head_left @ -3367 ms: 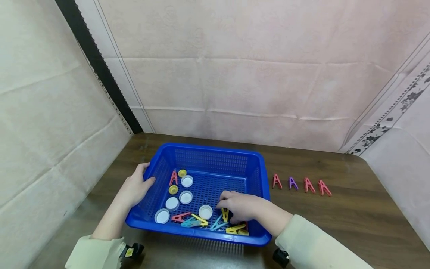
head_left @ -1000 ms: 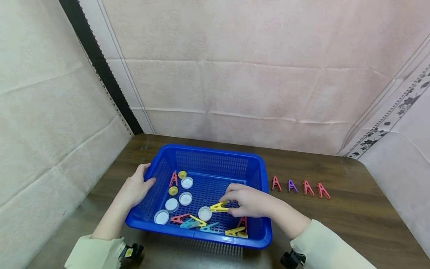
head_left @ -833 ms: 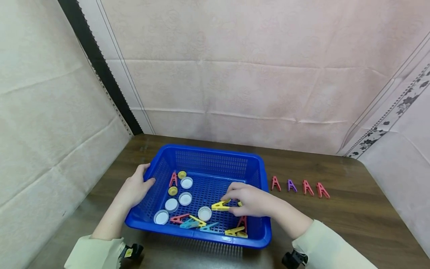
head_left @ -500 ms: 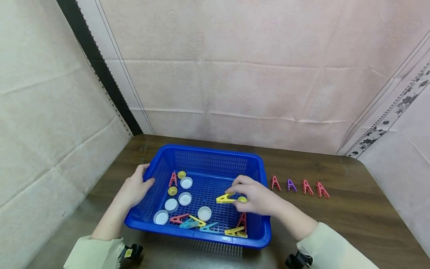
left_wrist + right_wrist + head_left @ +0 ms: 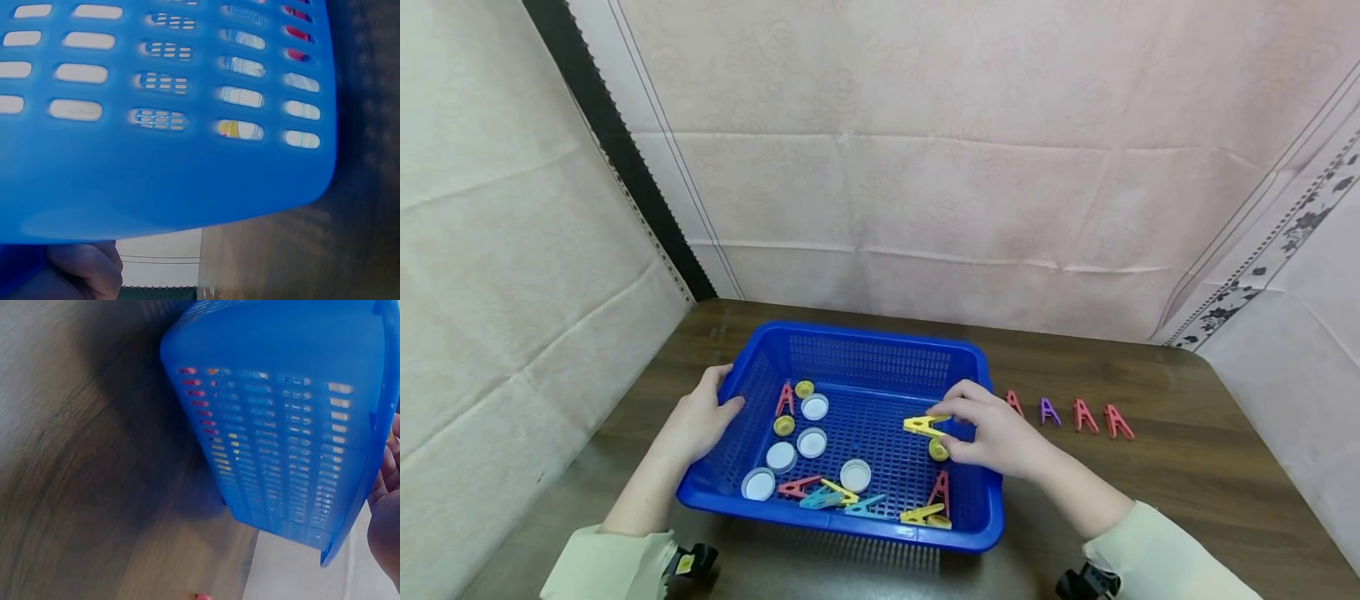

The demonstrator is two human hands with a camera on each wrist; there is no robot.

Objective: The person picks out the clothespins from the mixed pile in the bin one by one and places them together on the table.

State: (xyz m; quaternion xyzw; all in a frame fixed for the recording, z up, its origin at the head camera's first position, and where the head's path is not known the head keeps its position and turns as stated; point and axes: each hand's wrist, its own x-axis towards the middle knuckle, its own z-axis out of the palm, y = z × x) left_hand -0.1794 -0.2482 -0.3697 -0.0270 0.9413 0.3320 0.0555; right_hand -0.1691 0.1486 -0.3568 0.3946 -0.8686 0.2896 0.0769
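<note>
My left hand [image 5: 702, 421] holds the left rim of the blue plastic basket [image 5: 880, 329]. In the left wrist view, part of that hand [image 5: 87, 272] shows beneath the rim. Over the basket's right side, my right hand [image 5: 992, 429] pinches a yellow clothespin [image 5: 921, 425] between thumb and fingers. A yellow bottle cap [image 5: 937, 450] is just below the thumb. Inside the basket lie several white bottle caps [image 5: 855, 475], red clothespins [image 5: 799, 486], light blue clothespins [image 5: 822, 498] and another yellow clothespin [image 5: 921, 514]. The right wrist view shows mainly the basket's outer wall [image 5: 281, 425].
On the wooden table [image 5: 1075, 492], right of the basket, stands a row of clothespins: several red [image 5: 1084, 416] and one purple clothespin [image 5: 1049, 412]. The nearest red one is partly behind my right hand. Pale cloth [image 5: 925, 192] hangs behind the table and at both sides.
My right hand was down among the clothespins; it has picked up a yellow one and carried it up and right. A light blue clothespin there has shifted. My left hand stays on the rim.
</note>
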